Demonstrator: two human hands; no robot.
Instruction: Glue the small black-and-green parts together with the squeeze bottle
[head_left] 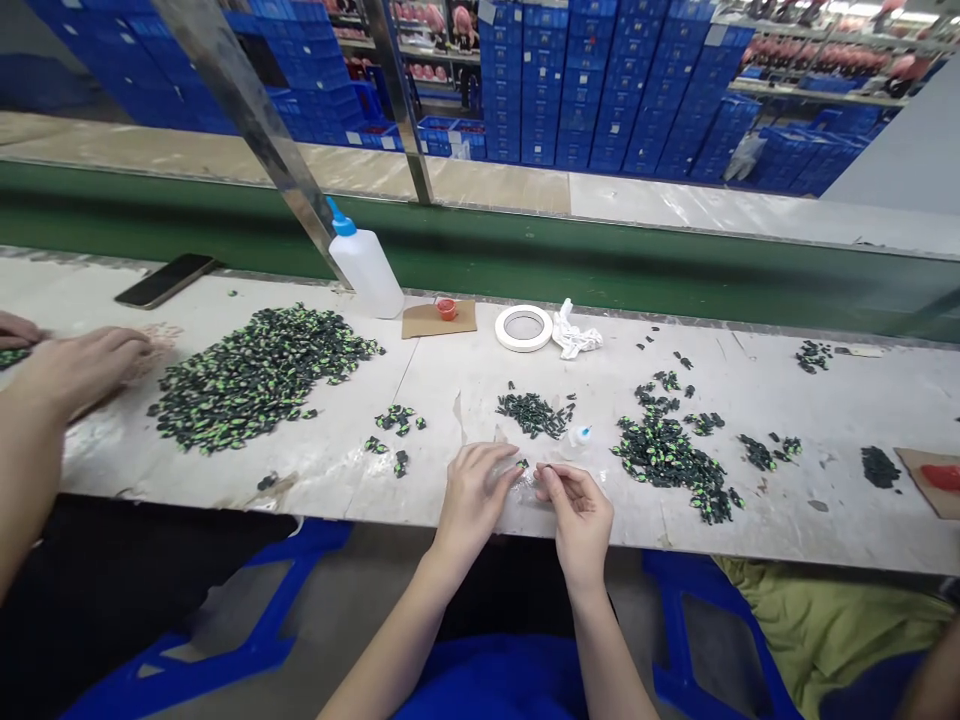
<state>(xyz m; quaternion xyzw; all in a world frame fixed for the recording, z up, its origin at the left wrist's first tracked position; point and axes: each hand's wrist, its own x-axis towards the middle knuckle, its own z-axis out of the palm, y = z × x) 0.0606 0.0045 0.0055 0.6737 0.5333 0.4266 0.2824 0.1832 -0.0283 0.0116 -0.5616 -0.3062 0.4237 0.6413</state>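
My left hand (pixel 476 490) is at the table's front edge, thumb and forefinger pinching a small dark-and-green piece (pixel 523 464). Just to its right, my right hand (pixel 577 505) is closed in a pinch; what sits between its fingertips is too small to make out. Behind the hands lies a small pile of dark slender pieces (pixel 531 413), with a small clear bottle with a blue tip (pixel 580 437) beside it. A larger heap of dark-and-green pieces (pixel 667 455) spreads to the right of my right hand.
Another person's hands (pixel 82 365) work at the far left near a big heap (pixel 255 375) and a phone (pixel 166 281). Along the back stand a white bottle (pixel 367 265), cardboard with a red cup (pixel 439 320), a tape roll (pixel 523 328) and crumpled paper (pixel 576 335).
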